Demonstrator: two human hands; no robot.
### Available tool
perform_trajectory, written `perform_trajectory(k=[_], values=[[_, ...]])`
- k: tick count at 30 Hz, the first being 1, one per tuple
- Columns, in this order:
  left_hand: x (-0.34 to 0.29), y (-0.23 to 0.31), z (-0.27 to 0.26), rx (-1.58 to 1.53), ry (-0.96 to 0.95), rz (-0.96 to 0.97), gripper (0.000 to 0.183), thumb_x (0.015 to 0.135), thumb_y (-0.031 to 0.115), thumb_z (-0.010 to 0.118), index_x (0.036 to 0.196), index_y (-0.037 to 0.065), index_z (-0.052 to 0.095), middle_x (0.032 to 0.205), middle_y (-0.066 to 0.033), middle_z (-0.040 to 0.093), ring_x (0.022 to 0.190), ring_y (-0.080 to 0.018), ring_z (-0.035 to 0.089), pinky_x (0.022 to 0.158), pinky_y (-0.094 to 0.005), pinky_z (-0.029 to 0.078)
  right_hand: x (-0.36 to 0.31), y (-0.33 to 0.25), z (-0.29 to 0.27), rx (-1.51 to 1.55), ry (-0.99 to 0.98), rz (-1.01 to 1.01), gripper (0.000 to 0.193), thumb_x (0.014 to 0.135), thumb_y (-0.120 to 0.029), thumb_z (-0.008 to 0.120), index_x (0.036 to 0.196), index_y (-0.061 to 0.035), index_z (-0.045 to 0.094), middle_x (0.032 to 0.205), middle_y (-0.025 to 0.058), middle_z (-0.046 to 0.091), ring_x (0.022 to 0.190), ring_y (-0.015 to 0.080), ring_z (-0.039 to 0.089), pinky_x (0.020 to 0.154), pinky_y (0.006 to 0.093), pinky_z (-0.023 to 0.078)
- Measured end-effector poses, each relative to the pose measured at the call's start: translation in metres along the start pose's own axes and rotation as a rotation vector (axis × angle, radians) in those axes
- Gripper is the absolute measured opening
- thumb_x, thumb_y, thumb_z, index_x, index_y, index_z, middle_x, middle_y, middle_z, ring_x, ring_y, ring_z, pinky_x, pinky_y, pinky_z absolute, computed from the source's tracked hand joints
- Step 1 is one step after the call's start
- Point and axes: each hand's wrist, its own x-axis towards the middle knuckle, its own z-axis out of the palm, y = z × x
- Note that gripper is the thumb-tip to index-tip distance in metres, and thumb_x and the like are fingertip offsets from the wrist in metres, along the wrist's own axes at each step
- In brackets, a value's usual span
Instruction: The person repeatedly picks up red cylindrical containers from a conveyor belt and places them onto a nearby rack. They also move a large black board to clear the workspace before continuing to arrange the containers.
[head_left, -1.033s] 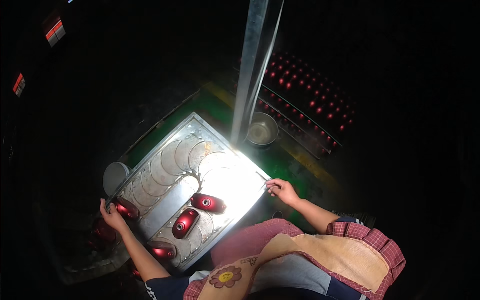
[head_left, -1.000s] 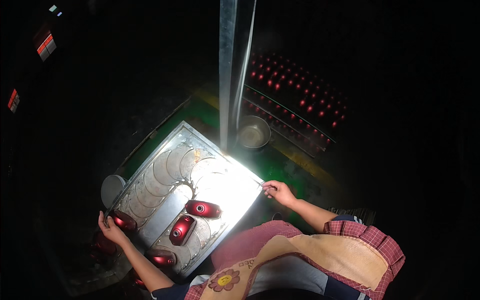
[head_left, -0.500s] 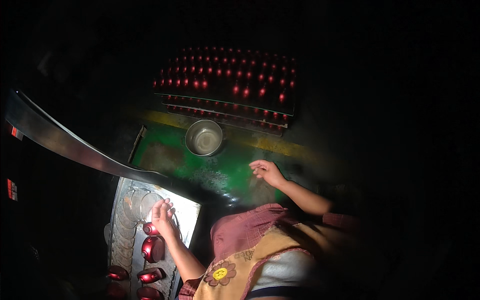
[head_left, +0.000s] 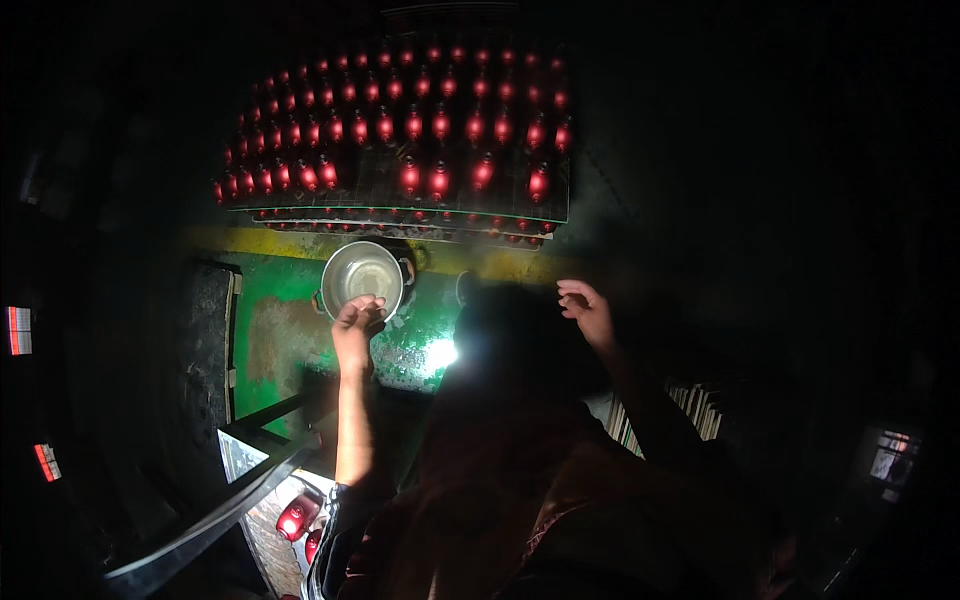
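My left hand (head_left: 356, 336) is raised in front of a round metal pot (head_left: 352, 264), its fingertips overlapping the near rim in the picture. Its fingers are loosely bent, and nothing shows in them. Whether they touch the pot I cannot tell. Farther right, my right hand (head_left: 592, 312) hangs over dark shadow with fingers apart, holding nothing I can see. The pot has side handles and stands on a green surface (head_left: 285, 275). Beyond it, rows of shiny red bulb-shaped pieces (head_left: 440, 181) stand upright on a stacked rack.
A metal-edged conveyor (head_left: 265, 515) with a few red pieces (head_left: 293, 520) lies at lower left, crossed by a curved metal rail (head_left: 215, 527). A dark panel (head_left: 212, 340) borders the green surface. Thin stacked sheets (head_left: 695, 408) are at the right. Much else is dark.
My left hand has left the conveyor's red pieces and come forward to the pot. My right hand has shifted right and up. The view has turned, bringing the rack closer.
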Motion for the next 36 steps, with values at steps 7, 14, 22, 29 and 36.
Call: perform_trajectory(k=[7, 14, 22, 29, 36], values=[[0.238, 0.017, 0.08, 0.211, -0.158, 0.103, 0.027, 0.087, -0.002, 0.061, 0.113, -0.001, 0.064, 0.104, -0.0069, 0.068, 0.092, -0.0174, 0.065, 0.08, -0.0286, 0.052, 0.155, -0.021, 0.005, -0.047, 0.127, 0.131, 0.037, 0.096, -0.021, 0.063, 0.131, -0.0095, 0.058, 0.118, 0.0058, 0.064, 0.108, 0.0148, 0.06, 0.09, 0.0291, 0.05], [0.331, -0.046, 0.138, 1.074, 0.043, 0.478, 0.059, 0.079, 0.018, 0.073, 0.135, 0.029, 0.057, 0.145, -0.02, 0.043, 0.127, -0.0397, 0.044, 0.109, -0.0454, 0.036, 0.268, -0.026, 0.105, -0.85, -0.172, -0.362, 0.05, 0.09, -0.016, 0.064, 0.139, -0.0132, 0.051, 0.139, 0.0152, 0.049, 0.12, 0.026, 0.056, 0.1, 0.0385, 0.046], [0.362, -0.084, 0.165, 0.848, 0.149, 0.541, 0.06, 0.079, 0.0, 0.067, 0.131, 0.03, 0.062, 0.147, -0.0216, 0.032, 0.131, -0.0386, 0.038, 0.11, -0.0426, 0.035, 0.37, 0.073, 0.248, -0.784, 0.016, -0.31, 0.072, 0.083, -0.025, 0.071, 0.148, -0.0224, 0.04, 0.157, 0.0291, 0.011, 0.145, 0.0453, 0.017, 0.114, 0.0525, 0.026], [0.355, -0.083, 0.125, 0.575, 0.145, 0.38, 0.065, 0.077, -0.005, 0.069, 0.133, 0.027, 0.059, 0.144, -0.0216, 0.034, 0.129, -0.0364, 0.043, 0.109, -0.0402, 0.037, 0.373, 0.052, 0.233, -0.804, 0.225, -0.465, 0.055, 0.085, -0.019, 0.067, 0.138, -0.0255, 0.054, 0.149, 0.023, 0.031, 0.131, 0.038, 0.042, 0.109, 0.044, 0.036], [0.208, -0.04, 0.027, 0.001, 0.427, 0.265, 0.058, 0.087, 0.006, 0.063, 0.142, 0.005, 0.046, 0.135, -0.016, 0.052, 0.127, -0.0277, 0.048, 0.11, -0.0408, 0.037, 0.369, -0.001, 0.205, -0.226, -0.144, -0.43, 0.07, 0.069, 0.003, 0.062, 0.138, -0.008, 0.052, 0.137, 0.0117, 0.05, 0.127, 0.0277, 0.046, 0.11, 0.0379, 0.034]])
